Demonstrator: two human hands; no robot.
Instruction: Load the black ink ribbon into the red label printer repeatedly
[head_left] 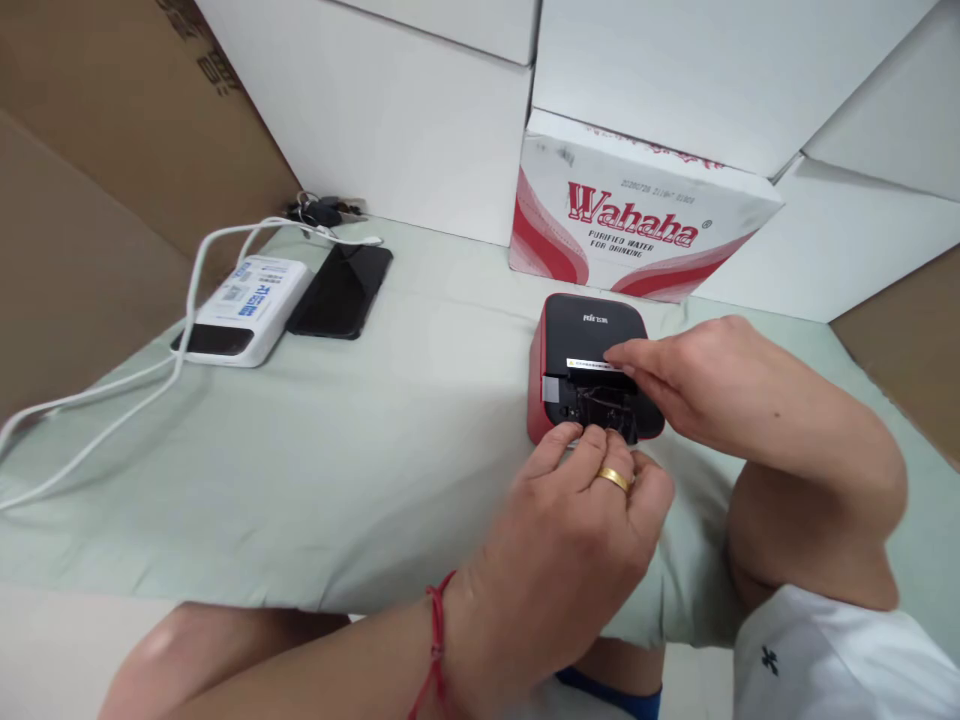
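A small boxy device [592, 338] with red sides and a black top lies on the cloth. Its near part is uncovered, showing a dark cavity [600, 398] with thin wires and small parts. A white strip label sits above the cavity. My left hand [581, 530], with a gold ring and a red string bracelet, has its fingertips curled together on the device's near edge. From the right, my right hand [690, 375] presses its thumb and fingers together on the black top beside the label. What lies under the fingertips of both hands is hidden.
A Wahaha water carton [637, 215] stands behind the device against white boxes [420, 110]. To the left lie a black phone [343, 290], a white power bank [251, 310], a white cable [196, 290] and keys [319, 210]. Brown cardboard walls flank the cloth-covered surface [300, 450].
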